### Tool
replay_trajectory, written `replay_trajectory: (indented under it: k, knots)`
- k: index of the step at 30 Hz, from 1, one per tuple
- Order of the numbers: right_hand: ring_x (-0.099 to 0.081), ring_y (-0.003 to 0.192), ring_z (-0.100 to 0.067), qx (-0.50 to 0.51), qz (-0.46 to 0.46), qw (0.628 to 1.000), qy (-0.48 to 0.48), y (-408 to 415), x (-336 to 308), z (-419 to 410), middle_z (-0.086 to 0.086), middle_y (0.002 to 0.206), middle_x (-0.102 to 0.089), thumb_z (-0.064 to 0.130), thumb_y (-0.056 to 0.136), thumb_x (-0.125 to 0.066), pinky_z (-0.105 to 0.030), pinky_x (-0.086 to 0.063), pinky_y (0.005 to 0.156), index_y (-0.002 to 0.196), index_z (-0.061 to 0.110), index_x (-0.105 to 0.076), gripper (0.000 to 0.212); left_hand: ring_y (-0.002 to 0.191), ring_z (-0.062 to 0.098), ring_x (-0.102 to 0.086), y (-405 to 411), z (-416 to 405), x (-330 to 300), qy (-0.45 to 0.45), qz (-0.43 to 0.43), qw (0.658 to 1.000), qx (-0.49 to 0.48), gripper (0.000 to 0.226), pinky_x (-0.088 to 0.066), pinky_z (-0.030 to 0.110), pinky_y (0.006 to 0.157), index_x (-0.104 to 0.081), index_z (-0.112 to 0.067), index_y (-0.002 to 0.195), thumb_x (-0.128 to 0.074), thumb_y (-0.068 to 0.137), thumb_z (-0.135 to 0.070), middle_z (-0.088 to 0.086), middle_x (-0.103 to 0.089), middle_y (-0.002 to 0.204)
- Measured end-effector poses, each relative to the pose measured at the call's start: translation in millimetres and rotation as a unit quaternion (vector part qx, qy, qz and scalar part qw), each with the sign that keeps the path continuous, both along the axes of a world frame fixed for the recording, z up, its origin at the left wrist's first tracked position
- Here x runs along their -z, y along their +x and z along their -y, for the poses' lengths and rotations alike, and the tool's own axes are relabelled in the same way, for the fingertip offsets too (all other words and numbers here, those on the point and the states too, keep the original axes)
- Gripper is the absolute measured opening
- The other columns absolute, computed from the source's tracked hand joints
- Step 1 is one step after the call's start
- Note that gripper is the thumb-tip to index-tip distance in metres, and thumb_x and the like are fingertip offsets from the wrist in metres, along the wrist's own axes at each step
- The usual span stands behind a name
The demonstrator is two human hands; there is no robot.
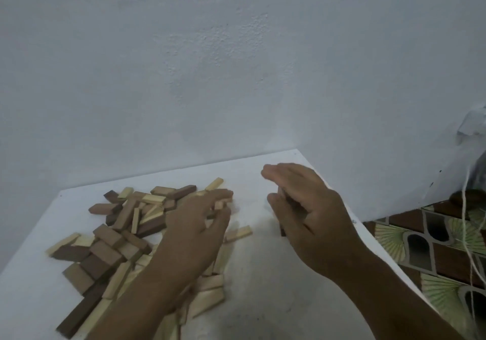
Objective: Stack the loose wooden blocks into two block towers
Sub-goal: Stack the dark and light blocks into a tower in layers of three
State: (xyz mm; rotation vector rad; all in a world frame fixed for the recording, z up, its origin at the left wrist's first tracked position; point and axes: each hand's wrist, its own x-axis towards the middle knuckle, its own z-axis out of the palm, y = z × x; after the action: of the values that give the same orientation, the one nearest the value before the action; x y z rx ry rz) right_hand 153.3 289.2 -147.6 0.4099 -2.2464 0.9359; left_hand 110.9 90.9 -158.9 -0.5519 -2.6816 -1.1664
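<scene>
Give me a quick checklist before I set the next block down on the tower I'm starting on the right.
1. Left hand has a block: ok, its fingertips pinch a light block at the edge of the loose pile.
2. Right hand steadies the tower base: cannot tell, it curls round dark blocks, mostly hidden.
3. Bare table between pile and right hand: ok.
4. Tower base sits level: cannot tell, the hand covers it.
5. Distance from the table's right edge: not ok, the right hand works close to it.
6. Second tower begun: not ok, none in view.
</scene>
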Motion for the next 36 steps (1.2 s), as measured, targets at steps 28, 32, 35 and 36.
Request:
replay_trajectory:
  k: [28, 32, 35, 36]
  knots:
    - [-0.055, 0.063, -0.018, 0.149, 0.358, 0.921, 0.038, -95.5, 47.2, 92.0, -0.002, 0.078, -0.059, 0.016, 0.071, -0.063, -0.027, -0.04, 0.048, 0.083, 0.018, -0.051, 0.018, 0.114, 0.009, -0.045, -21.2, 104.5, 57.7, -0.068, 0.006, 0.988, -0.136, 0.028, -0.021, 0.025, 0.089, -0.054, -0.036, 0.109, -0.055, 0.093, -0.014, -0.019, -0.058, 0.115]
    - [-0.045, 0.064, -0.015, 0.134, 0.361, 0.918, 0.099, -98.6, 36.9, 94.0, -0.006, 0.084, -0.052, 0.006, 0.074, -0.06, -0.025, -0.031, 0.047, 0.094, 0.014, -0.041, 0.029, 0.099, 0.01, -0.056, -21.3, 106.9, 55.3, 0.054, -0.008, 0.99, -0.129, 0.024, -0.046, 0.034, 0.087, -0.057, -0.031, 0.107, -0.059, 0.091, -0.012, -0.015, -0.061, 0.101]
    - [-0.043, 0.06, -0.015, 0.086, 0.35, 0.928, 0.099, -97.1, 40.9, 98.4, -0.004, 0.087, -0.044, -0.001, 0.075, -0.051, -0.023, -0.03, 0.045, 0.091, 0.02, -0.041, 0.028, 0.095, 0.008, -0.058, -19.5, 106.1, 52.4, 0.073, -0.019, 0.99, -0.117, 0.025, -0.051, 0.037, 0.083, -0.058, -0.027, 0.114, -0.062, 0.092, -0.016, -0.013, -0.063, 0.1]
    - [-0.044, 0.06, -0.017, 0.073, 0.346, 0.929, 0.106, -97.0, 43.8, 100.2, -0.003, 0.092, -0.04, -0.004, 0.076, -0.048, -0.023, -0.032, 0.044, 0.091, 0.023, -0.044, 0.031, 0.094, 0.008, -0.058, -18.7, 105.7, 52.3, 0.072, -0.022, 0.99, -0.116, 0.026, -0.052, 0.038, 0.083, -0.058, -0.026, 0.115, -0.063, 0.092, -0.017, -0.013, -0.064, 0.099]
